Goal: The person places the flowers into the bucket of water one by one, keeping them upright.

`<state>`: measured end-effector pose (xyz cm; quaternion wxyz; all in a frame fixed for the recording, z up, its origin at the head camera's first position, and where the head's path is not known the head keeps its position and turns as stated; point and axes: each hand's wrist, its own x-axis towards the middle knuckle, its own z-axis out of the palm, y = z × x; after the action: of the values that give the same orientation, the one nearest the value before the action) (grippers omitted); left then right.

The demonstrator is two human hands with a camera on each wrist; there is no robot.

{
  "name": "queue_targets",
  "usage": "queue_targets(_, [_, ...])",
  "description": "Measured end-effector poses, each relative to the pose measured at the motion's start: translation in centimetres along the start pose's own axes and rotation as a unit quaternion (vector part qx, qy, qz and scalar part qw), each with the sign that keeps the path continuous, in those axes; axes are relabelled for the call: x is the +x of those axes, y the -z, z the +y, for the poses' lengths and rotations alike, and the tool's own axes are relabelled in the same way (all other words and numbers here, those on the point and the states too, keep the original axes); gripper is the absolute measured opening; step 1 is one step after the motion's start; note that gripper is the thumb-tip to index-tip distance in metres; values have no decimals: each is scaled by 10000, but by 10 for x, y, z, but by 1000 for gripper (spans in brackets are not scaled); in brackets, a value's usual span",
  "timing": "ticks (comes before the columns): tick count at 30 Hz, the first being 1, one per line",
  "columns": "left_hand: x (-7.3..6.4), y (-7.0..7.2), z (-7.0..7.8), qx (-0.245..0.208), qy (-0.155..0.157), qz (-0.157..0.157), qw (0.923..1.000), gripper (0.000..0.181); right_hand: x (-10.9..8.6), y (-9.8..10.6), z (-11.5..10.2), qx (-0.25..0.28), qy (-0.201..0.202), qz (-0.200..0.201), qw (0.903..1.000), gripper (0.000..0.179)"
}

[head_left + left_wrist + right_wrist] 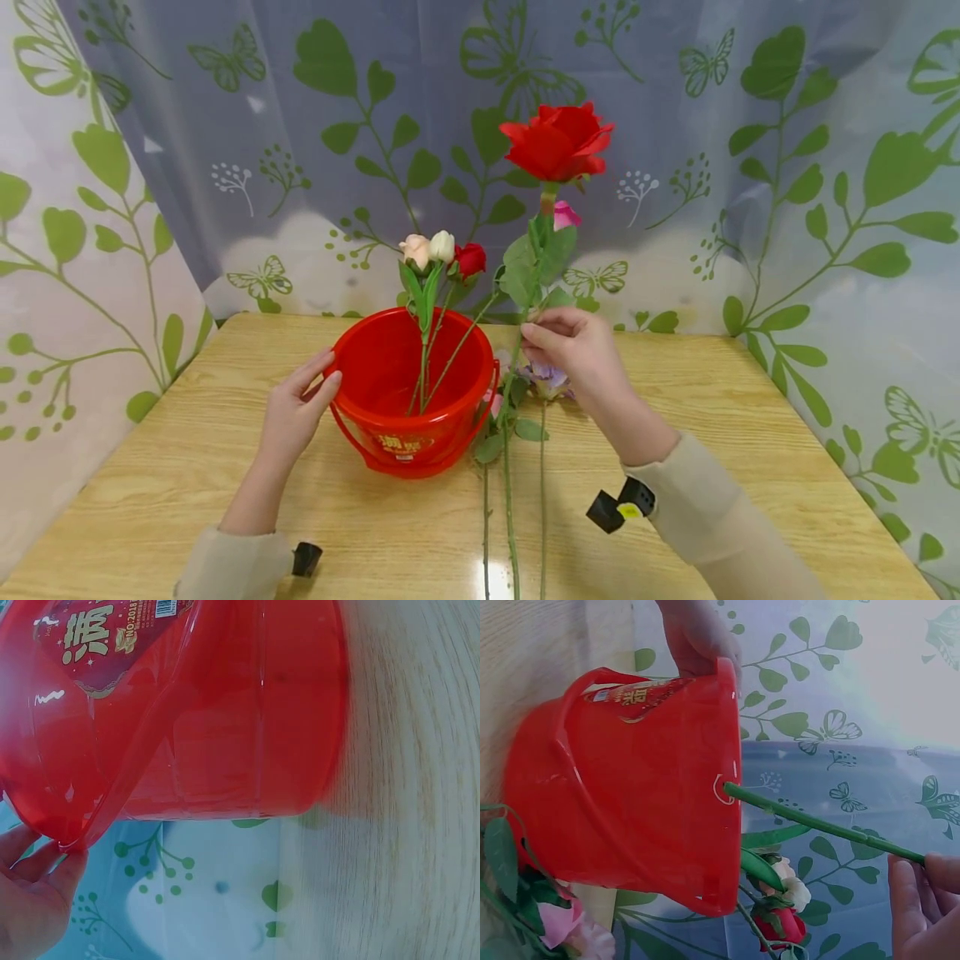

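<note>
A large red rose stands upright above the table, its green stem pinched between the thumb and fingers of my right hand. In the right wrist view the cut end of that stem overlaps the bucket's rim near the handle joint. My left hand grips the left rim of the red bucket, its fingertips and thumb on the edge. Inside the bucket lean a peach rose, a white bud and a smaller red rose.
Right of the bucket, more flowers lie on the wooden table: a purple bloom, a pink one, and long stems running toward the front edge. A pink flower shows behind the held rose. A leaf-patterned curtain hangs behind.
</note>
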<state>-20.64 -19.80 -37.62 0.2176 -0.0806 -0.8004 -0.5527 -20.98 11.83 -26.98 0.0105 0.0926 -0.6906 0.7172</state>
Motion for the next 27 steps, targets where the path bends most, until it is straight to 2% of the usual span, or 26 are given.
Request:
queue_targets(13, [1, 1, -1, -26, 33, 11, 10000, 37, 21, -20, -15, 603, -18, -120, 9981, 9])
queue_targets(20, [-4, 1, 18, -35, -31, 41, 10000, 35, 34, -38, -15, 920, 160, -209, 9954, 7])
queue_targets(27, [0, 0, -3, -116, -144, 105, 9998, 36, 39, -53, -3, 816, 149, -354, 9959, 8])
